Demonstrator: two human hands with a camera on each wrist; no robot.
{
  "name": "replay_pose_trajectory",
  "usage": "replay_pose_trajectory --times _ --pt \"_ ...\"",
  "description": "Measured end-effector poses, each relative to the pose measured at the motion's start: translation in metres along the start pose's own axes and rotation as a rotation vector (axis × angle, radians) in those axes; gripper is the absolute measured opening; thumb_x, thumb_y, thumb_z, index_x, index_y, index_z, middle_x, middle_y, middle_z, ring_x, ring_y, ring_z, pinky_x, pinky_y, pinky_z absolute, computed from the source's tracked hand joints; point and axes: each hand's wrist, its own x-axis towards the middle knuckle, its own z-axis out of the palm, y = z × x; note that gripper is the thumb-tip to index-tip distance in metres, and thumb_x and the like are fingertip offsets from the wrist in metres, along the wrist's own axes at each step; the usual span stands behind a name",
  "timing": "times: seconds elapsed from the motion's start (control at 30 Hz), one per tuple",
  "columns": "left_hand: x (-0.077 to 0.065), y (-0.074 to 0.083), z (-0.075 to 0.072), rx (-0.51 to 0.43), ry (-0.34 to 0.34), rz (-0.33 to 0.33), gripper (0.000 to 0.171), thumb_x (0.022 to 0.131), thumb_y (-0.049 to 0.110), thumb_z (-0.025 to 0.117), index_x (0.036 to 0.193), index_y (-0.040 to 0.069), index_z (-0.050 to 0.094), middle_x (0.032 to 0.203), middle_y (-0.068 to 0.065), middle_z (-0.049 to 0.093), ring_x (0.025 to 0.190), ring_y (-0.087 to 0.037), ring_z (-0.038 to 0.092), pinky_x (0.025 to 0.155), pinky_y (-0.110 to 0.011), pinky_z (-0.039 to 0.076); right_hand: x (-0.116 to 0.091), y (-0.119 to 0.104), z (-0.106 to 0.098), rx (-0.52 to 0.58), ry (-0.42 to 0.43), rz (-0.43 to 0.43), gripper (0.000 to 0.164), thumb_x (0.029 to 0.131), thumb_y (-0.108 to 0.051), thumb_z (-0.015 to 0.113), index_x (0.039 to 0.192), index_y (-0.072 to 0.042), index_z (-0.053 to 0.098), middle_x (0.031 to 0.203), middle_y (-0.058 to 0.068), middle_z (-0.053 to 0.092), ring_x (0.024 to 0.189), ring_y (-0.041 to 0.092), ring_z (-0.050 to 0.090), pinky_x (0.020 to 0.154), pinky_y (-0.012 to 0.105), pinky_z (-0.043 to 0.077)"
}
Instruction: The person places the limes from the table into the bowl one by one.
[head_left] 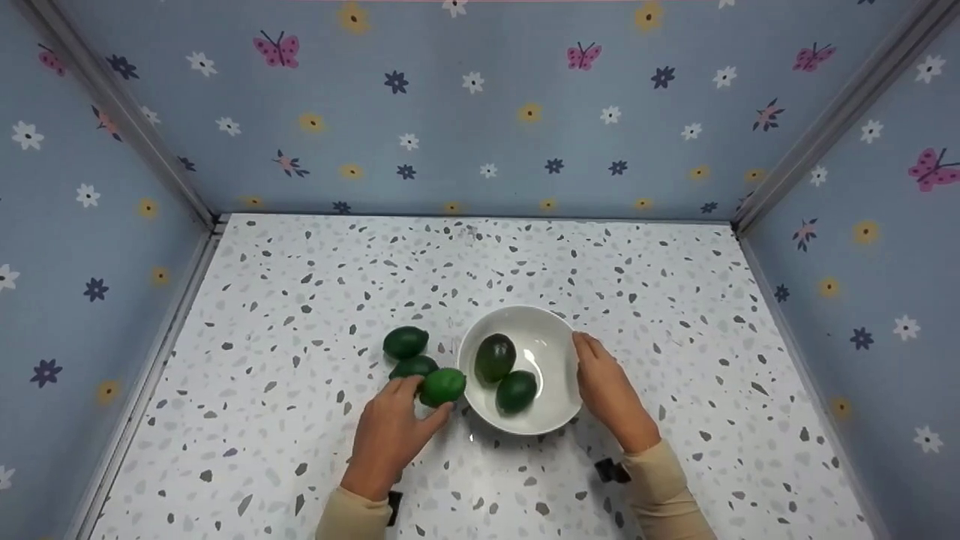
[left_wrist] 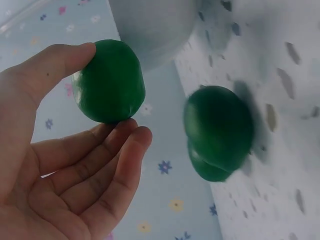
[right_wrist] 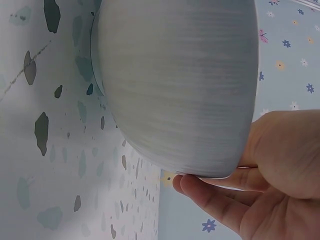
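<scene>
Beside the bowl (head_left: 556,375), long axis toward it, a green fruit (head_left: 444,387) sits pinched in the left hand's (head_left: 391,429) fingertips; the right hand (head_left: 609,388) grips the bowl.

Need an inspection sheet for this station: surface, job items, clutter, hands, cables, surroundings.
Surface: white tabletop with grey speckles.
Job items: white bowl with two dark green fruits inside; two other fruits on the tabletop to its left; one brighter green fruit, held off the tabletop.
Clutter: nothing seen.
Hands: left hand pinches the brighter fruit; right hand holds the bowl's right edge.
Cables: nothing seen.
Surroundings: blue panels with flowers and butterflies, left, right and behind.
</scene>
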Motion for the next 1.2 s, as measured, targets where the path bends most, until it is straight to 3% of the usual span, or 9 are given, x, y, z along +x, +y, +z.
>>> replay_pose_trajectory --times 0.2,0.37,0.6,0.83,1.0,1.2 --pt "0.018 0.016 0.008 0.014 0.013 0.12 0.047 0.077 0.034 0.086 0.102 -0.002 0.069 0.094 -0.012 0.066 0.079 -0.026 0.066 0.069 -0.041 0.056 0.0 -0.001 -0.001 0.012 -0.024 0.034 0.05 0.09 0.015 0.058 0.138 0.013 0.047 0.131 0.031 0.053 0.119 0.045 0.056 0.097 0.051 0.048" --pt "0.027 0.026 0.02 0.073 -0.003 0.193 0.049 0.077 0.037 0.085 0.101 -0.002 0.07 0.092 -0.013 0.067 0.084 -0.028 0.066 0.074 -0.042 0.056 -0.001 0.0 0.001 -0.013 0.009 0.001 0.049 0.088 0.017 0.06 0.136 0.014 0.049 0.128 0.031 0.054 0.115 0.045 0.058 0.093 0.05 0.051" --pt "0.031 0.031 0.032 0.168 -0.055 0.23 0.047 0.078 0.04 0.084 0.096 -0.001 0.07 0.088 -0.012 0.066 0.085 -0.029 0.058 0.073 -0.041 0.053 -0.001 -0.001 0.0 -0.022 -0.005 0.009 0.05 0.088 0.016 0.06 0.137 0.014 0.048 0.129 0.031 0.053 0.117 0.045 0.057 0.095 0.05 0.05" --pt "0.029 0.025 0.032 0.165 0.008 0.266 0.048 0.077 0.036 0.085 0.102 -0.002 0.07 0.092 -0.014 0.067 0.086 -0.031 0.059 0.076 -0.042 0.053 0.0 -0.002 -0.001 -0.013 -0.008 0.024 0.048 0.089 0.014 0.059 0.136 0.015 0.048 0.129 0.032 0.054 0.117 0.046 0.057 0.094 0.052 0.049" --pt "0.027 0.016 0.028 0.148 0.038 0.236 0.05 0.077 0.037 0.085 0.105 -0.002 0.071 0.095 -0.015 0.068 0.087 -0.031 0.063 0.077 -0.042 0.054 0.001 -0.002 -0.001 -0.005 -0.014 0.026 0.049 0.09 0.013 0.059 0.138 0.014 0.047 0.13 0.032 0.053 0.118 0.046 0.056 0.096 0.052 0.048" --pt "0.021 0.004 0.02 0.116 0.086 0.068 0.056 0.077 0.041 0.086 0.108 -0.003 0.069 0.099 -0.017 0.068 0.088 -0.033 0.065 0.07 -0.046 0.056 0.0 -0.001 0.0 -0.019 0.008 0.006 0.049 0.088 0.015 0.06 0.136 0.016 0.048 0.128 0.033 0.054 0.116 0.047 0.057 0.093 0.053 0.05"
